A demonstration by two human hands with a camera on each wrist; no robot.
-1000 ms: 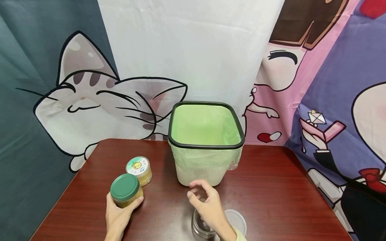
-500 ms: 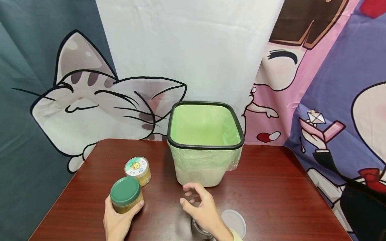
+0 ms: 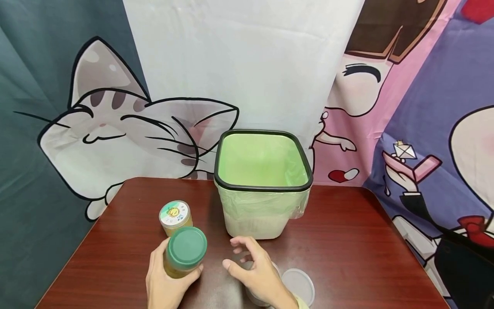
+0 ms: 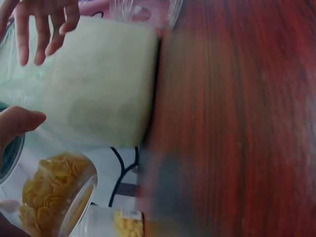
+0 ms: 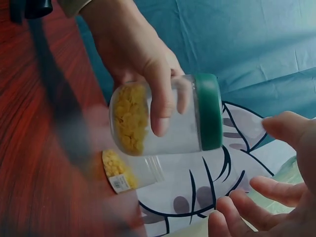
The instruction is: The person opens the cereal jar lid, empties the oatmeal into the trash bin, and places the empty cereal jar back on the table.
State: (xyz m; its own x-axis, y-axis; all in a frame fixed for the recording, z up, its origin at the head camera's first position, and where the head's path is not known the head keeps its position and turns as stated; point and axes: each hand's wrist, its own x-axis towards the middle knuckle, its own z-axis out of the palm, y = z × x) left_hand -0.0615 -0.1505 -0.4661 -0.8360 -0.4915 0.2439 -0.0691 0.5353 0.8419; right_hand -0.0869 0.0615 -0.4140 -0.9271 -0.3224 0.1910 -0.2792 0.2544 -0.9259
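Observation:
My left hand (image 3: 164, 277) grips a clear jar (image 5: 136, 118) with a green screw lid (image 3: 188, 246). Yellow flakes fill the lower part of the jar, which is held off the table in the right wrist view. Behind it stands a shorter clear tub (image 3: 175, 216) of yellow pieces with a printed white lid. My right hand (image 3: 260, 274) hangs with fingers spread and bent, holding nothing, to the right of the green lid. Under it is a clear container (image 3: 252, 296), mostly hidden by that hand. A pale round lid (image 3: 299, 285) lies beside this container.
A pale green bin (image 3: 251, 223) with a black rim and a plastic liner stands at the back middle of the dark red table (image 3: 347, 253). A printed cloth (image 3: 247, 64) hangs behind the table.
My left hand has carried the green-lidded jar to the right, toward my right hand. My right hand has shifted slightly left, with its fingers still apart.

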